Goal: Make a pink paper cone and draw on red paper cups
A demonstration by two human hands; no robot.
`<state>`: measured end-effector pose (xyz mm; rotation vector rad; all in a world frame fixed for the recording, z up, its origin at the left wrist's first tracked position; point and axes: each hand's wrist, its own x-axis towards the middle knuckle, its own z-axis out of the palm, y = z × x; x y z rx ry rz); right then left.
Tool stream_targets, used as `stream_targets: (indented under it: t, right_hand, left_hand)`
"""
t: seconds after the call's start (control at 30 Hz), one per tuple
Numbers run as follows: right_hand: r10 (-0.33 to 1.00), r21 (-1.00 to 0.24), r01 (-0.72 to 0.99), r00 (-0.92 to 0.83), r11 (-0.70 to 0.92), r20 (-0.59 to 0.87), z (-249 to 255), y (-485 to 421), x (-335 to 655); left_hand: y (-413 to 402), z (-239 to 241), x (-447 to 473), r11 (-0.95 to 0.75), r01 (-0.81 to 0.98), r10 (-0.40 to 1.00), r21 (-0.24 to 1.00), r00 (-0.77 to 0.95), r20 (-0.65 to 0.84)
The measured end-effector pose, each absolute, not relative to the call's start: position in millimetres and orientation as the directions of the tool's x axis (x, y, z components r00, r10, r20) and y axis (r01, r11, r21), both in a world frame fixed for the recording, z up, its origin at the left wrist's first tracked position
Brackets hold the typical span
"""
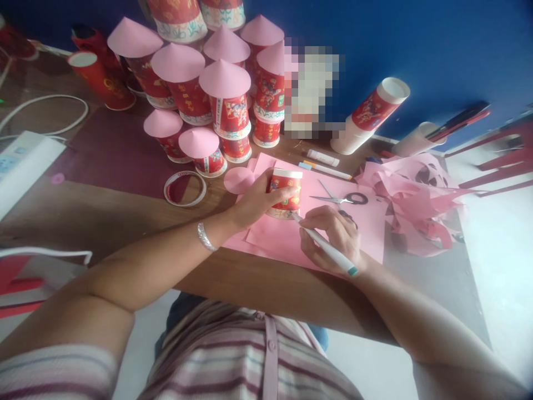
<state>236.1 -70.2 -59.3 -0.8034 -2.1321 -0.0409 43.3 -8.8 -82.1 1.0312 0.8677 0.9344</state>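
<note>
My left hand (255, 201) is closed around a red paper cup (284, 190) that stands upside down on a pink paper sheet (291, 233). My right hand (333, 236) grips a white pen (328, 249) with a green end. The pen's tip touches the paper at the cup's rim. A bracelet sits on my left wrist. A pink paper circle (239, 180) lies just left of the cup.
Several red cups with pink cone lids (225, 100) are stacked at the back. Scissors (343, 198), a glue stick (322, 158), a tape roll (185, 188) and a heap of pink scraps (412, 200) lie around. A stack of cups (368, 114) lies tilted at the right.
</note>
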Motion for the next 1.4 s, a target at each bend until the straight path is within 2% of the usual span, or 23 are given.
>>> stream_targets:
  t: [0.63, 1.03, 1.4]
  right_hand:
    - [0.488, -0.249, 0.498, -0.436, 0.83, 0.756, -57.6, -69.5, 235.6]
    - [0.435, -0.178, 0.508, -0.447, 0.843, 0.781, -55.2, -68.8, 234.4]
    - [0.44, -0.192, 0.496, -0.449, 0.847, 0.778, -57.4, -69.5, 235.5]
  left_hand:
    - [-8.7, -81.7, 43.5, 0.277, -0.284, 0.915, 0.918, 0.369, -0.163]
    - [-8.4, -77.1, 43.7, 0.301, -0.422, 0.904, 0.855, 0.411, -0.115]
    - [-7.7, -75.9, 40.6, 0.312, -0.412, 0.895, 0.856, 0.431, -0.119]
